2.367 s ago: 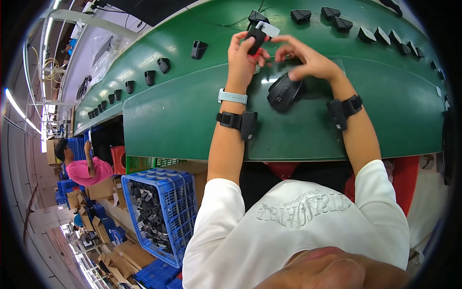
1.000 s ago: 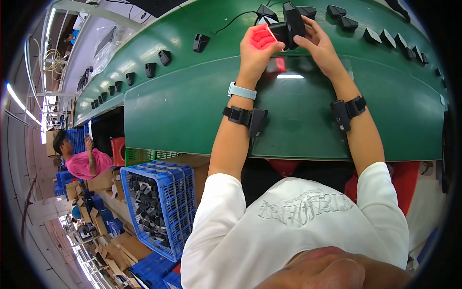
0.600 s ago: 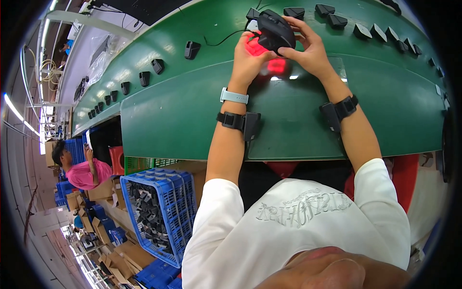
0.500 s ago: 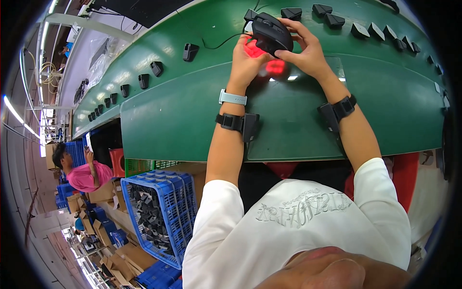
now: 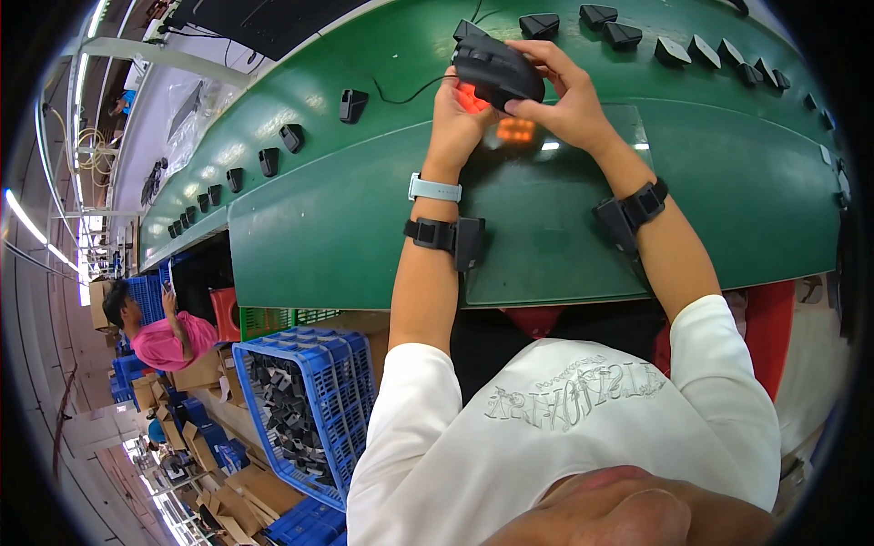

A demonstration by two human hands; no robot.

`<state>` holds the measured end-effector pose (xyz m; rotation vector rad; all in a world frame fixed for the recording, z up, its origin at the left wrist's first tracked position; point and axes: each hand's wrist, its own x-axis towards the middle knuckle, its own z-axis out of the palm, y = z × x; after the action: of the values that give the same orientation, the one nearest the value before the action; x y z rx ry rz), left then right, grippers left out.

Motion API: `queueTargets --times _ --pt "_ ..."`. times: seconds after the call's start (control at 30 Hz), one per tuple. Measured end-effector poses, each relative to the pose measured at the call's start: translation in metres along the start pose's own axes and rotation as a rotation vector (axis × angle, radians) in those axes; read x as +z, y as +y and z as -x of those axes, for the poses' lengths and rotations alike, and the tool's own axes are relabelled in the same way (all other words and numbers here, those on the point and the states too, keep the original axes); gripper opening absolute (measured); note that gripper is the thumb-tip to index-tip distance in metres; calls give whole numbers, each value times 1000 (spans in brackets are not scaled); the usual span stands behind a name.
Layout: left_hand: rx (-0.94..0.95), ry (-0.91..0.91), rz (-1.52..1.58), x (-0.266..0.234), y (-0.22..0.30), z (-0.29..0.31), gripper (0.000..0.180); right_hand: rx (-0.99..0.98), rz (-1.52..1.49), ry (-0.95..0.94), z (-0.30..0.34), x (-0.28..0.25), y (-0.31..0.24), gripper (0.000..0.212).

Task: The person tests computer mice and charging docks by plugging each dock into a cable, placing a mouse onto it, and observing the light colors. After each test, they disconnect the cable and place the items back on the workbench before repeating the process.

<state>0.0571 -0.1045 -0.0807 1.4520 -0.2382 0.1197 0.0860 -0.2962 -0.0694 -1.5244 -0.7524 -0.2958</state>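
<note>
Over the far part of the green bench I hold up a black computer mouse (image 5: 497, 73), tilted. Its rounded top faces me, and a thin black cable (image 5: 410, 96) runs beside it at the left. My left hand (image 5: 460, 123) supports it from the left and below, most fingers hidden behind it. My right hand (image 5: 572, 102) grips its right end, thumb on the near side and fingers over the far side. Orange-red light from beneath it colours my left palm, with an orange reflection (image 5: 515, 130) on the bench top. A small black block (image 5: 466, 30) stands just behind the mouse.
Several black wedge-shaped pieces (image 5: 353, 106) line the green bench (image 5: 319, 218) to the left, and more (image 5: 672, 52) stand at the far right. A blue crate (image 5: 319, 364) full of black parts is below the bench edge. At the left sits a person in pink (image 5: 173, 341).
Both hands and the mouse have shifted slightly left, and the mouse has tilted a little. The light beneath it and its reflection have turned from red to orange.
</note>
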Motion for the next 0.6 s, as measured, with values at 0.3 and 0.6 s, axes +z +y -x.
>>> queueTargets --times 0.3,0.6 --pt "7 200 437 -1 1 -9 26 175 -126 -491 -3 -22 1 59" --pt "214 329 -229 10 -9 -8 50 457 -290 -623 -8 -23 3 54"
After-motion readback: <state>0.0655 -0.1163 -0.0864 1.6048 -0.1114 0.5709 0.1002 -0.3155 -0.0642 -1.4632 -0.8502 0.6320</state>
